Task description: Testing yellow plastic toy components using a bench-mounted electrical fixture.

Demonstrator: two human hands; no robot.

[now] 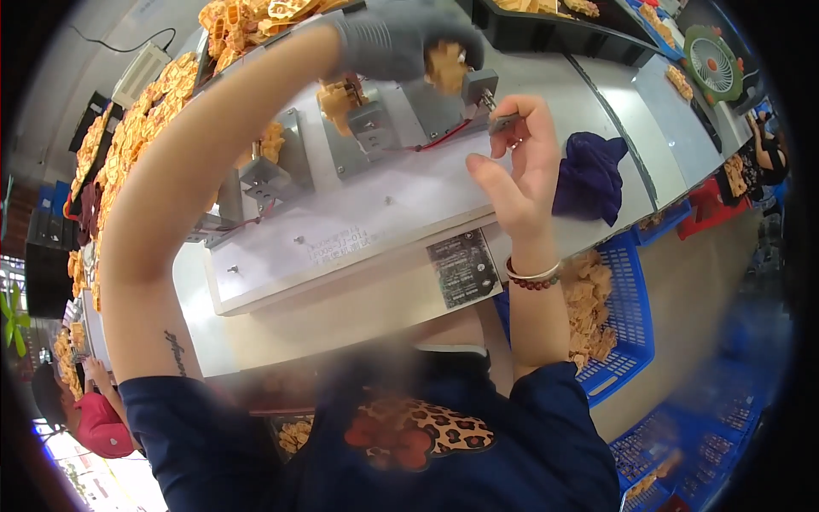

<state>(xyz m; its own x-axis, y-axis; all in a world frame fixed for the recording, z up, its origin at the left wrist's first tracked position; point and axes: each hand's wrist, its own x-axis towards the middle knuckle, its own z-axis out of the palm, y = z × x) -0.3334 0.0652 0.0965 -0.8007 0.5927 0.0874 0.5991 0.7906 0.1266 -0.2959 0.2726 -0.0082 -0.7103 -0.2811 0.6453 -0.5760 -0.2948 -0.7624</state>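
My left hand (414,43), in a grey glove, reaches across the bench and curls round a tan moulded plastic part (447,68) at the rightmost fixture (479,86); its fingertips are blurred. My bare right hand (527,162) has its fingers hooked over the small grey lever (503,125) on a metal rod of that fixture, with the thumb held apart. Another tan part (339,104) sits at the middle fixture (371,126). The fixture farther left (264,177) also holds a tan piece, partly hidden by my left arm.
A dark purple cloth (590,177) lies right of my right hand. Heaped tan parts (158,102) line the left and far side. A black tray (572,30) stands at the back. Below the bench is a blue crate (631,299) of parts. A green fan (712,64) stands far right.
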